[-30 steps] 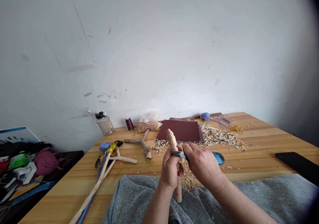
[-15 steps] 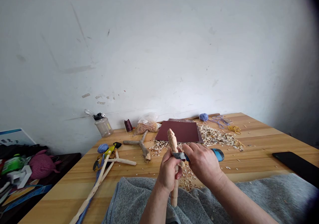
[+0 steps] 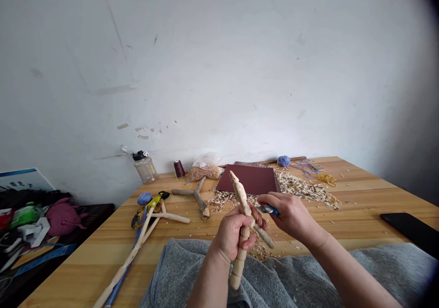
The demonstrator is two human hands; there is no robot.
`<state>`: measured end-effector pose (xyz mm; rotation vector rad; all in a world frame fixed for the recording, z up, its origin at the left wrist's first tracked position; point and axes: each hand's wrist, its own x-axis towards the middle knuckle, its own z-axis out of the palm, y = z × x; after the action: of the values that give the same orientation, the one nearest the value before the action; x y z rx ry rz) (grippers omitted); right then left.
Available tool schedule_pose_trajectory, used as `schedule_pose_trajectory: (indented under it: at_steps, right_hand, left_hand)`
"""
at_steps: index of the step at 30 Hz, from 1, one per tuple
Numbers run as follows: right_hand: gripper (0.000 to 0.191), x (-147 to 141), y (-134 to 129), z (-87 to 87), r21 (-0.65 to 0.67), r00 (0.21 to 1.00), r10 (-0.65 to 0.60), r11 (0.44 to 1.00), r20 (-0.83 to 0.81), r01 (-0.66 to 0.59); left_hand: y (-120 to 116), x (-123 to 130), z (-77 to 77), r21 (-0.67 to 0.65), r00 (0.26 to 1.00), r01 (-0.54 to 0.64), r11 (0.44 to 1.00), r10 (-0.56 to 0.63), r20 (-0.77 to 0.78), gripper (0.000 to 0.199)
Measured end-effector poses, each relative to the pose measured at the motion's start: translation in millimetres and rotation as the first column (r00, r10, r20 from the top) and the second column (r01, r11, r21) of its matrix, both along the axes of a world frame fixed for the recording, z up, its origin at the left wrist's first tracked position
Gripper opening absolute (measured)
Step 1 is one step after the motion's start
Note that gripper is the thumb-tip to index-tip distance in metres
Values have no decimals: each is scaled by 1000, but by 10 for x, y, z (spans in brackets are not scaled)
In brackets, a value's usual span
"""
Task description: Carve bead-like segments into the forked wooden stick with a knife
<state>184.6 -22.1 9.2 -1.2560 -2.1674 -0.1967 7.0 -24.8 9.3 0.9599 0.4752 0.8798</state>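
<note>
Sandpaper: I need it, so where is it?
In the head view, the sandpaper lies at the table's far side, between the plastic bag and the blue yarn ball.

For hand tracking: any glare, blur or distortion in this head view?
Head view: soft, even light, no strong glare on the wooden table; dark vignette top right; wide-angle curving toward the edges; left hand and right hand fairly sharp, no heavy motion blur.
</note>
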Motion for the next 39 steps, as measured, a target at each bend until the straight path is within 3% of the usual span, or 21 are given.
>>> schedule_pose_trajectory:
  at_steps: [4,10,14,18,28,34,37,39]
  right_hand:
    - [27,30,30,-54,-4,990,-103,995,-95,103]
    - [25,-70,2,-73,-35,992,-118,993,-41,117]
    - [25,-93,-12,-77,-8,983,-178,984,-44,178]
    - [26,-91,-18,-75,23,968,-249,968,-33,249]
    - [20,-93,2,-87,-36,934,-356,934,-42,354]
    - [26,-64,78,-115,-195,947,-238,961,-217,197]
    - [20,-47,82,-126,-173,931,-332,936,-153,306]
    - [19,-49,60,-114,-134,933,-307,949,-186,286]
  left_hand:
    - [10,31,-22,45,987,-153,987,156,-49,19]
    - [31,80,-85,133,964,-215,968,232,-128,24]
    - [72,100,-96,180,928,-346,921,364,-83,30]
    - [91,84,-103,233,879,-420,877,457,-138,37]
    - [107,57,-160,309,882,-352,884,423,-208,35]
    - [102,59,-123,407,840,-352,843,477,-260,32]
    - [109,69,-128,408,839,-361,839,483,-251,34]
    - [115,76,-141,408,848,-356,841,474,-237,37]
